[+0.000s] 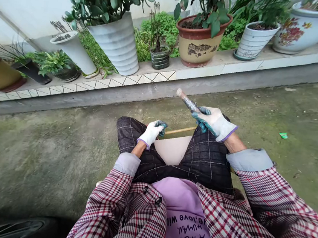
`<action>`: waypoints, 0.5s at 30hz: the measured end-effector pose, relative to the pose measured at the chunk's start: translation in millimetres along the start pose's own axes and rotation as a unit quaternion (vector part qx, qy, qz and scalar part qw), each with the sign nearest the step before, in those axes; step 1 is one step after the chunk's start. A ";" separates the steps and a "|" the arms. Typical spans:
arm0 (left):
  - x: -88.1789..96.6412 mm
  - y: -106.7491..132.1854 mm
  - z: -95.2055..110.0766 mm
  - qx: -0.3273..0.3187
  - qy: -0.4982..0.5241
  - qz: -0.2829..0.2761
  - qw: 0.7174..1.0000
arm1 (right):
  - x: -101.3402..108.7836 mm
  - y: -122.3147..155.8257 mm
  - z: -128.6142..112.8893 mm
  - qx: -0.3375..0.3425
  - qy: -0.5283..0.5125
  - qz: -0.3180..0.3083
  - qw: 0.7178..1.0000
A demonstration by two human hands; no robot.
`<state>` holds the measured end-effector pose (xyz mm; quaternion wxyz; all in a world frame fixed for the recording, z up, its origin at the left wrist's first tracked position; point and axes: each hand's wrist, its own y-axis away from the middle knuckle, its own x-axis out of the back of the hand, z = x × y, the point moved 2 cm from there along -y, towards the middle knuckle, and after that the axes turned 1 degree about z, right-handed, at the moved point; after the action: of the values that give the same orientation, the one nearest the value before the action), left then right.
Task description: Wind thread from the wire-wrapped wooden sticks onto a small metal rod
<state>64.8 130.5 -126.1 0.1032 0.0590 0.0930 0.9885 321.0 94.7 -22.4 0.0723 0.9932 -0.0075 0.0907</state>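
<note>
My right hand, in a white glove with a blue-green coated palm, is closed round a wire-wrapped stick. The stick tilts up and to the left, ending in a pale, rounded tip; its lower end is hidden in my fist. My left hand, gloved alike, hovers over my left thigh with its fingers curled in. What it holds, if anything, is hidden. Beside its fingertips runs a thin yellowish strip, reaching towards my right thigh. Whether the fingers touch this strip I cannot tell.
A pale seat shows between my legs. Ahead, a low tiled ledge bears several potted plants, among them a brown-rimmed pot and a tall white pot. A green scrap lies on the concrete floor at right. A wheel stands at lower left.
</note>
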 end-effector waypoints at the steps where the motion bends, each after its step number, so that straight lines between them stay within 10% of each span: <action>1: 2.4 0.1 8.6 -0.007 0.006 -0.002 1.000 | 1.2 0.8 -1.5 0.001 -0.010 0.004 1.000; 9: 29.1 -31.2 121.8 -0.170 0.024 0.044 0.984 | 15.1 -3.1 -2.0 0.038 -0.093 0.058 0.993; 15: 14.1 -56.0 119.3 -0.098 -0.085 -0.034 0.991 | 9.2 4.2 -4.3 0.023 -0.065 0.039 0.997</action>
<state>78.2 207.8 -19.3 0.1493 0.1297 -0.0118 0.9802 329.2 91.1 -15.9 0.0452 0.9974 -0.0485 0.0284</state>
